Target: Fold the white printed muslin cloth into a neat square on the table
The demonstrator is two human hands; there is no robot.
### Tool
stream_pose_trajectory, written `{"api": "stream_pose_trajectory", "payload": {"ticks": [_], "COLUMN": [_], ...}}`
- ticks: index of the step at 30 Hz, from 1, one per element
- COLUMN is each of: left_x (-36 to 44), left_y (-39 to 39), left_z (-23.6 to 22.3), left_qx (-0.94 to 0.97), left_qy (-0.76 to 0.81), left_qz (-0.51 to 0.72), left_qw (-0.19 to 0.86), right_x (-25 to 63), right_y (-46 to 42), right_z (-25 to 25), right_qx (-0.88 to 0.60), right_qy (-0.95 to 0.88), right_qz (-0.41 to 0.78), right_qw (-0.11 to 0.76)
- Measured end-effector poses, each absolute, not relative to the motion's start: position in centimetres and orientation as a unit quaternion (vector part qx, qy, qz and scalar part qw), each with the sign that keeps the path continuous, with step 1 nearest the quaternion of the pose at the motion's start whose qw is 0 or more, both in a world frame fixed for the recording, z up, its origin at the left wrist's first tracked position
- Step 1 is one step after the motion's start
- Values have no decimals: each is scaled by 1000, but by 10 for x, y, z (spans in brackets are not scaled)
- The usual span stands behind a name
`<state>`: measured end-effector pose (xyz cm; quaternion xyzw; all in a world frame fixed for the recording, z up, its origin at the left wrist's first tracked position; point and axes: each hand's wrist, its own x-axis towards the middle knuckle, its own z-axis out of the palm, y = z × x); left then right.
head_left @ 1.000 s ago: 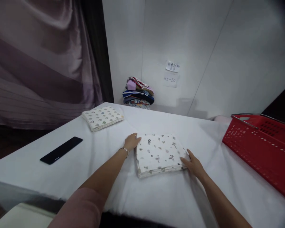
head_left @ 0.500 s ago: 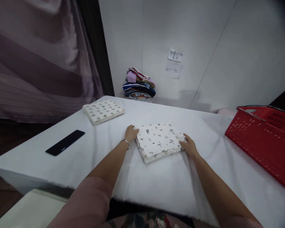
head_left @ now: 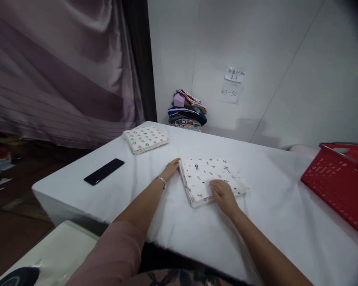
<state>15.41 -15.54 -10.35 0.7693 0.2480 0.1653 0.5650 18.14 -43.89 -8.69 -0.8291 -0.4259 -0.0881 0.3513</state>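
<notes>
A folded white cloth (head_left: 210,174) printed with small palm trees and other little figures lies on the white-covered table (head_left: 265,222). My left hand (head_left: 171,168), with a bracelet at the wrist, is closed on its left edge near the far corner. At the near edge, right of the middle, my right hand (head_left: 223,194) has its fingers bent over the top of the cloth, with the thumb side hidden. A second folded cloth (head_left: 146,139), with rows of small prints, rests apart at the far left of the table.
A dark phone-like slab (head_left: 104,171) lies near the left table edge. At right stands a red plastic basket (head_left: 340,178) with a metal handle. Behind the table is a stack of folded fabrics (head_left: 187,111) against the wall, below paper notes (head_left: 229,93). A curtain (head_left: 62,71) hangs at left.
My right hand has left the cloth's right side and moved left to its near edge. My left hand stays at the left edge. The whole view has shifted, so things appear further right.
</notes>
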Motion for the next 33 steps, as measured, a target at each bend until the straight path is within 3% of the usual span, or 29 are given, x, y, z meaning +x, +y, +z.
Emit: {"api": "stream_pose_trajectory", "payload": {"ticks": [4, 13, 23, 33], "left_x": [154, 162, 169, 172], "left_y": [-150, -136, -125, -130], "left_z": [-111, -113, -112, -133], "left_qx": [763, 790, 805, 790], "left_qy": [218, 148, 125, 160], "left_qz": [157, 134, 73, 157], "left_qw": [589, 580, 576, 571], "right_x": [143, 111, 103, 102], "right_y": [-399, -387, -389, -393], "right_z": [-76, -94, -108, -118], "right_qx": [-827, -865, -855, -832], "right_qy": [-458, -458, -473, -499], "right_qz": [-33, -81, -141, -189], "right_qw": [324, 188, 160, 150]}}
